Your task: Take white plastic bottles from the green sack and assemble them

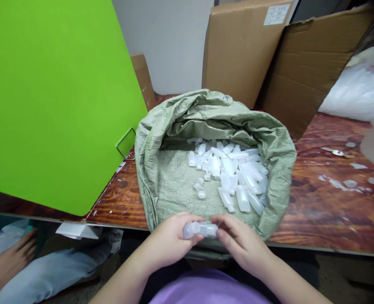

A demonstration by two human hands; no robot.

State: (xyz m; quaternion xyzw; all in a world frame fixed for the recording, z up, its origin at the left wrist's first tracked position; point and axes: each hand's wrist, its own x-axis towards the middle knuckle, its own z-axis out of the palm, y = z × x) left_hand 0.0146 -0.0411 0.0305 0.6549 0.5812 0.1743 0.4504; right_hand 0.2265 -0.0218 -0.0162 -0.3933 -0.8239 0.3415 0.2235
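- The left hand is closed, fingers and thumb wrapped round small translucent pieces; there seem to be two, partly hidden by the fingers.
- The right hand has its fingertips gathered at the right end of these pieces; whether they pinch or merely touch, I cannot tell.
- Beyond the grip, inside the open sack, many loose bottles lie heaped, mostly ahead and to the right.
- A few stubby pieces lie between that heap and the left hand.
- Handling of the held pieces looks unfinished. Finished and unfinished bottles cannot be told apart in the heap, so how much is left stays unclear.
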